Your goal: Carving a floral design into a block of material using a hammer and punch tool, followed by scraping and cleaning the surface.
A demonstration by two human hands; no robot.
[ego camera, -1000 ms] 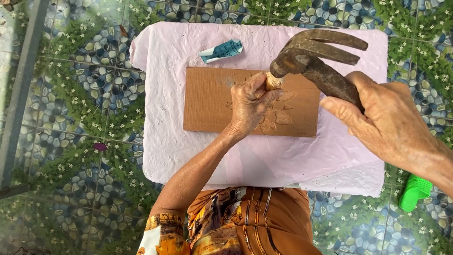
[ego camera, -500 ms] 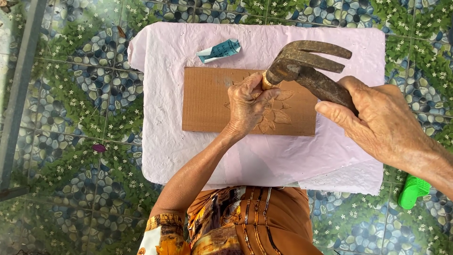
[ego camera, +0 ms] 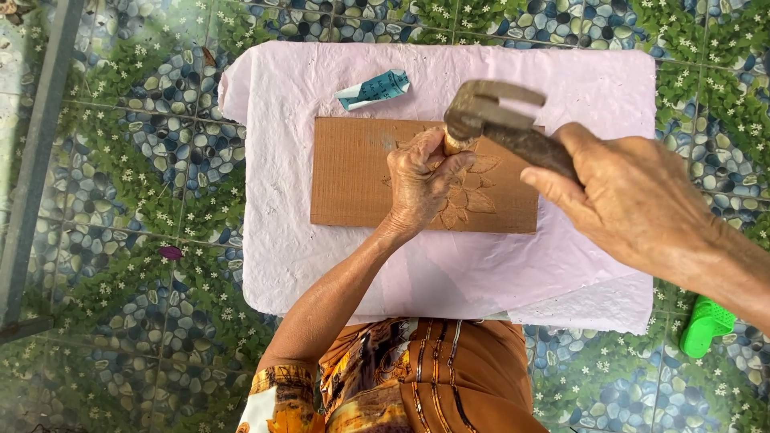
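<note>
Left hand [ego camera: 421, 180] wrapped tight round chisel [ego camera: 454, 145], tip set on brown board [ego camera: 353, 180] by carved flower [ego camera: 469, 192]. Right hand [ego camera: 634, 200] clasps claw hammer [ego camera: 493, 120], head just at chisel butt. Board lies on pink sheet [ego camera: 321, 265], floor tiles beneath. Step judged: carving strike. Next blow needs square hit, steady chisel.
</note>
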